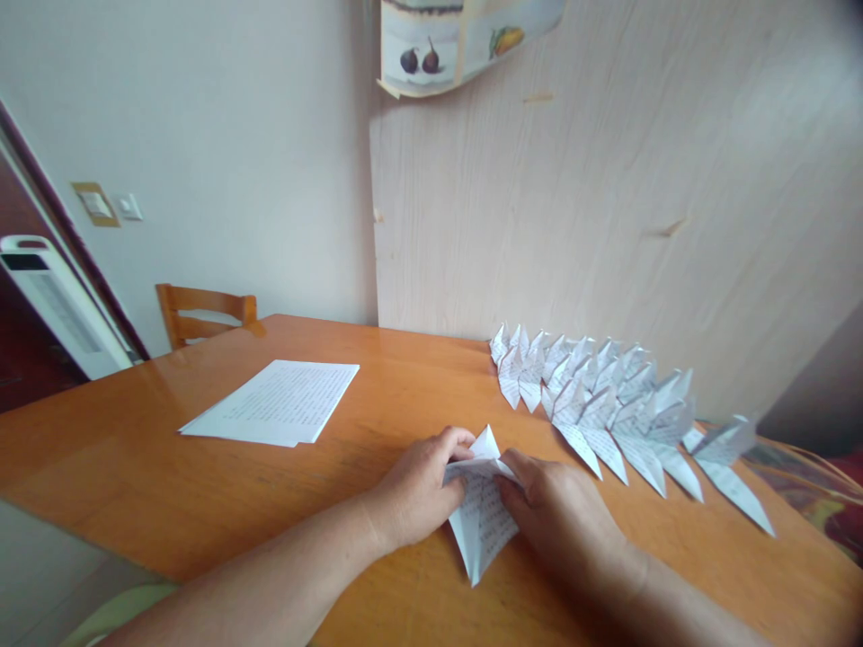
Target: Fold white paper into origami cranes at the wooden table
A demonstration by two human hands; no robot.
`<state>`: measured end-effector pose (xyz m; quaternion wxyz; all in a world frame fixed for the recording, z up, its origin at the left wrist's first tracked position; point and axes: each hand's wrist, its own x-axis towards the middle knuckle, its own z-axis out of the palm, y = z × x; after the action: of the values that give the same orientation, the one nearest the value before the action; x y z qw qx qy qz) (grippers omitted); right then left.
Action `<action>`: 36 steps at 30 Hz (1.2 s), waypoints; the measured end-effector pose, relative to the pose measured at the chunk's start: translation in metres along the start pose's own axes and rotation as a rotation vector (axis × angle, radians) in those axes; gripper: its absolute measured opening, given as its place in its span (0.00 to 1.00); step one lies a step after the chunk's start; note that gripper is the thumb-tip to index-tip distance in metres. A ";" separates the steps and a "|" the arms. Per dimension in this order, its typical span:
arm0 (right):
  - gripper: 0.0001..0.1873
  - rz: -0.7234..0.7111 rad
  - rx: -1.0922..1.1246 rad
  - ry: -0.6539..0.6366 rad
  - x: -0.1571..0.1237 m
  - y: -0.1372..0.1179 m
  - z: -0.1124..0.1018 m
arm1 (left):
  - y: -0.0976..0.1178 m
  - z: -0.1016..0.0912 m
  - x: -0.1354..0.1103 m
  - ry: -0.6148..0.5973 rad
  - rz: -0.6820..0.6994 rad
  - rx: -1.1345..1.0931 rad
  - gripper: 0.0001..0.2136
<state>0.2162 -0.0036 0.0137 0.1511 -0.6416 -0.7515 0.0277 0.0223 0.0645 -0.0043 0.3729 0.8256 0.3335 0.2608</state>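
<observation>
A partly folded sheet of printed paper is held just above the wooden table, one point aimed up and away, another down toward me. My left hand grips its left edge, the thumb pressed on the near face and the fingers behind. On the opposite edge, my right hand pinches the paper between thumb and fingers. The fingertips behind the paper are partly hidden. To the right stand several rows of folded paper figures with pointed tips, made of similar printed sheets.
A stack of printed sheets lies on the left of the wooden table. One folded figure sits apart at the right, near a clear plastic bag. Behind the table are a wooden chair and a wall panel.
</observation>
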 end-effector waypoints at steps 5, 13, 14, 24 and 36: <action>0.08 0.080 0.065 0.009 0.000 -0.001 0.001 | -0.004 0.002 0.001 0.005 -0.039 -0.039 0.24; 0.10 0.139 0.246 0.028 0.004 0.005 0.003 | -0.007 0.001 0.000 -0.010 -0.059 -0.122 0.26; 0.10 0.139 0.252 0.033 0.004 0.006 0.004 | -0.005 -0.002 0.000 -0.022 -0.074 -0.146 0.27; 0.09 0.173 0.392 0.041 0.008 0.019 0.006 | 0.003 -0.024 0.004 0.030 -0.152 -0.415 0.20; 0.10 0.224 0.542 0.053 0.012 0.024 0.011 | -0.007 -0.023 0.009 0.031 -0.207 -0.521 0.14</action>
<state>0.2346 0.0141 0.0001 0.3325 -0.6573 -0.6371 0.2269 0.0100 0.0855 0.0052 0.5923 0.6593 0.3433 0.3108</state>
